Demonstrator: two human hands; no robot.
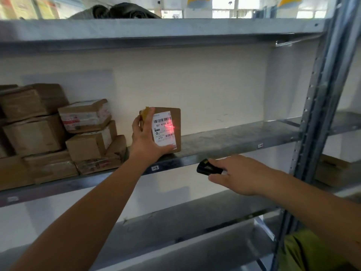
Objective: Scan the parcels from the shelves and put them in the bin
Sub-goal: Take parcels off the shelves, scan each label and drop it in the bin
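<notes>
Left hand (145, 140) grips the small brown cardboard parcel (166, 130) upright on the grey metal shelf (234, 137) mid-frame, right hand (240, 174) curled round the black handheld scanner (205, 167), but the red beam's low-right of the barcode, so it might misread.

Parcel (166, 130) on shelf (234, 137), right of stacked boxes (58, 130)

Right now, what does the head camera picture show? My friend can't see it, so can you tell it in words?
A person's left hand holds a small cardboard parcel upright on a metal shelf, while the right hand aims a black handheld scanner whose red light falls on the parcel's white label. More cardboard boxes are stacked to the left.
</notes>
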